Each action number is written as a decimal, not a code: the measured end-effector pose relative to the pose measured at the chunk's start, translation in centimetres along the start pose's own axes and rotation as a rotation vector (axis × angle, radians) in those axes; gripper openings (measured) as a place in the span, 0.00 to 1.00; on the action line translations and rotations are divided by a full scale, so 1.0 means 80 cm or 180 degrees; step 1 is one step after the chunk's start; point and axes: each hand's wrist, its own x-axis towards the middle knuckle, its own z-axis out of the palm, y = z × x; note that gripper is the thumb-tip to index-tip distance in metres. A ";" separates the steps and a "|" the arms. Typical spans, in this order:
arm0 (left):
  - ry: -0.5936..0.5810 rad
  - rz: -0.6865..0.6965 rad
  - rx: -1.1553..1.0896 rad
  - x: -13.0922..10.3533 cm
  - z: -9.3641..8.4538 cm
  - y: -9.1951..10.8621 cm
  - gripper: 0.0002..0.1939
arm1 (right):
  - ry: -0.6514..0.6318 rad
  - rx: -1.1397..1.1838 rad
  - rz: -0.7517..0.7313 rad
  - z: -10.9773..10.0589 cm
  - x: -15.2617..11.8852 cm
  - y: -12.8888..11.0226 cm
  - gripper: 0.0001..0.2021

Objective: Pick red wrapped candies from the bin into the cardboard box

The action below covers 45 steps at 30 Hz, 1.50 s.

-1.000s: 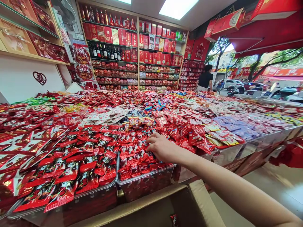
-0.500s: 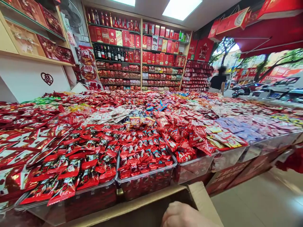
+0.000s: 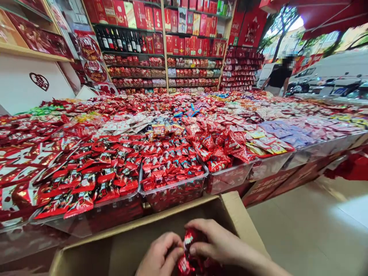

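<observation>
Both hands at a small clutch of red packets [image 3: 192, 237], over the open cardboard box [image 3: 231, 209].

Right hand [image 3: 214, 241]: grip closed round the packets from the right, thumb on the near side, fingers curled over the far side. Left hand [image 3: 161, 253]: thumb and forefinger drawn in close at the packets' left edge; cannot tell whether wrapper is pinched between them. Packets lie between the hands, at the near side of the scene; how deep within the box opening is unclear. Clear bin [image 3: 176, 191] of small red packets just beyond the box; a second bin [image 3: 115, 211] to its left, heaped. Step in hand, as judged: two-handed handling of the packets. Next move would call for a steady right grip and light left fingertips, slick wrappers probably being prone to slip.
</observation>
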 end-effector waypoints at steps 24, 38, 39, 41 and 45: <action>0.0254 -0.0490 -0.2477 -0.001 0.024 0.013 0.17 | 0.0548 0.1630 0.0054 0.017 0.011 -0.010 0.14; 0.0769 -0.0863 -0.3013 0.007 0.013 0.039 0.14 | 0.0746 0.2132 0.0145 0.018 0.008 -0.014 0.10; 0.0765 -0.0833 -0.2931 0.007 0.010 0.040 0.14 | 0.0731 0.2101 0.0089 0.017 0.008 -0.016 0.10; 0.0805 -0.0828 -0.2756 0.006 0.005 0.042 0.12 | 0.0723 0.2112 0.0025 0.016 0.008 -0.017 0.10; 0.0917 -0.0726 -0.2548 0.007 0.006 0.042 0.14 | 0.0723 0.2308 0.0112 0.014 0.005 -0.016 0.11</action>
